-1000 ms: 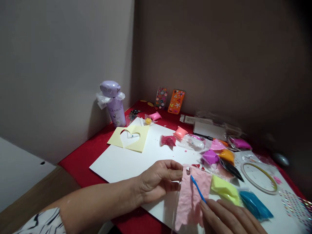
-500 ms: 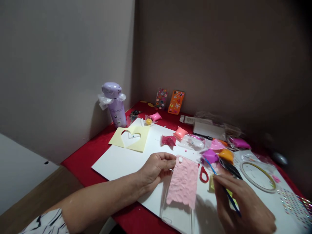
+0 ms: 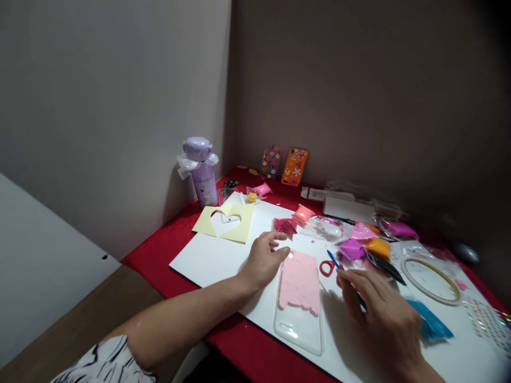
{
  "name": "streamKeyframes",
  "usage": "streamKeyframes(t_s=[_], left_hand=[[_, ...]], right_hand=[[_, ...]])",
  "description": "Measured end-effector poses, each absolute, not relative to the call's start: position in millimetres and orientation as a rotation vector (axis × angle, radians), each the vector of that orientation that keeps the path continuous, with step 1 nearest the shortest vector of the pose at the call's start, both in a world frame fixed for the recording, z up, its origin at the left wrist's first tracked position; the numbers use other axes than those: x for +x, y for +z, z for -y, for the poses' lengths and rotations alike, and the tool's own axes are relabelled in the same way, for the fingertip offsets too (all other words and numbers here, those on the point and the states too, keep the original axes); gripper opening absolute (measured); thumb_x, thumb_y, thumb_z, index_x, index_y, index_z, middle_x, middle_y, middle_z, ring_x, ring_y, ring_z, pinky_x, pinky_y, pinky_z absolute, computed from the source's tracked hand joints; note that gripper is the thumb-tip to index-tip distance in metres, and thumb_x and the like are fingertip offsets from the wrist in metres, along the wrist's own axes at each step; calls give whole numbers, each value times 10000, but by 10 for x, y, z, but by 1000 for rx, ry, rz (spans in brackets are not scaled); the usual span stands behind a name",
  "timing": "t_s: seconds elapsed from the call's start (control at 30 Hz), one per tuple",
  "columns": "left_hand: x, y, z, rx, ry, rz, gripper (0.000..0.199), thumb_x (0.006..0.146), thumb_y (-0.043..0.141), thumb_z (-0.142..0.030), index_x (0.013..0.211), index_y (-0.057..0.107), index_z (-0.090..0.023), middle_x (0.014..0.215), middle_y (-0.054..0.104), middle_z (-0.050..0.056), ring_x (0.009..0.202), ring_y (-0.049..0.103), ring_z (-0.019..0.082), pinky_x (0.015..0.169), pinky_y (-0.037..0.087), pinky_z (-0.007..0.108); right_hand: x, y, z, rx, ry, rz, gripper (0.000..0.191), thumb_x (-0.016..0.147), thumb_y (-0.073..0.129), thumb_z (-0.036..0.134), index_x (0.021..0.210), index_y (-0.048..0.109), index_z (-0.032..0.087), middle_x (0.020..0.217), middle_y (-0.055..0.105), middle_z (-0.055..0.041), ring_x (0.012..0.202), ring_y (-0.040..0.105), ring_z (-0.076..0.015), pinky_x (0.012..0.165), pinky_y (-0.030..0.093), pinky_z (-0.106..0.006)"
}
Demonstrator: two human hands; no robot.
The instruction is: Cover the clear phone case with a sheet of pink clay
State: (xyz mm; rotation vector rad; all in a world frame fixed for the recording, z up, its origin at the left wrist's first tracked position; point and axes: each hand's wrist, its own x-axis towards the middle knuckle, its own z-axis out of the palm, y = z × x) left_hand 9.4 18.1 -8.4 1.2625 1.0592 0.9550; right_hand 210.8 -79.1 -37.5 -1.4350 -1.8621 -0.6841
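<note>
A clear phone case lies on the white board, its upper part covered by a pink clay layer with a ragged lower edge. My left hand is at the case's top left corner, thumb by the edge and fingers apart, gripping nothing. To the right of the case, my right hand pinches a thin blue modelling tool like a pen, its tip pointing up and away. Red-handled scissors lie just behind that tip, partly hidden by the hand.
Clay packets, such as a purple one and a blue one, lie right of centre. Yellow paper with a heart cutout sits left, near a purple bottle. Decorated cases, one orange, lean at the wall. A tape ring lies right.
The phone case has gone from raised and tilted to flat on the board. My left hand has loosened its grip on the corner. My right hand still holds the blue tool. The view has shifted.
</note>
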Motion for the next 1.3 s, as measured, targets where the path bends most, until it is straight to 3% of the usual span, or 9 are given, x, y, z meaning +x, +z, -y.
streamKeyframes(t_s=[0.13,0.3,0.43,0.53,0.67,0.8,0.97,1.13,1.3], left_hand=[[40,66,-148,1570,1021,-1008,81,770,604,-196,829,653,-168,950,633,40,906,541,159,798,394,270],[16,157,116,2007,801,-819,205,857,536,-276,715,634,-166,734,637,23,720,550,142,696,409,268],[65,-43,330,2611,583,-326,183,844,571,-324,853,620,-147,865,655,55,830,563,185,767,417,309],[112,-187,373,2854,543,-107,210,868,525,-340,815,568,-142,832,613,42,777,521,169,722,408,307],[143,-270,388,3013,645,-15,224,875,500,-335,748,526,-152,763,547,27,726,484,168,622,364,311],[193,-375,475,3116,957,102,146,763,535,-118,631,486,-157,649,471,15,606,439,149,516,255,299],[328,-526,575,3059,1245,185,127,776,527,-128,652,539,-153,680,547,40,596,449,142,497,245,288],[350,-612,663,2978,1144,291,191,848,542,-223,681,571,-137,711,571,19,599,430,105,518,318,262],[254,-619,760,2908,836,549,162,791,639,-277,702,601,-147,819,601,21,728,479,125,605,416,266]], right_hand=[[2107,-391,791,-1464,-693,1864,156,835,566,192,983,611,171,848,667,-27,803,611,-146,700,409,-241],[2087,-397,780,-1514,-689,1901,124,870,514,214,942,612,188,794,646,-14,729,588,-121,642,374,-230],[2070,-426,766,-1553,-688,1927,125,883,481,206,911,600,180,751,618,-18,690,557,-122,615,352,-240],[2062,-444,740,-1565,-731,1916,124,880,492,201,932,601,175,767,623,-23,708,556,-131,623,347,-246],[2038,-438,708,-1574,-779,1919,122,876,501,200,903,619,183,715,603,-14,668,531,-129,609,327,-251],[2025,-417,718,-1589,-796,1933,130,873,502,196,893,630,187,733,609,-21,686,530,-135,622,326,-258],[2080,-409,784,-1619,-801,1861,139,873,505,203,930,628,172,740,606,-23,704,539,-129,630,334,-251],[2120,-411,793,-1633,-830,1811,137,866,512,207,921,631,168,738,610,-26,708,537,-134,638,339,-255],[2125,-421,790,-1629,-848,1797,161,858,518,201,961,635,162,792,634,-48,763,558,-151,652,351,-258]])
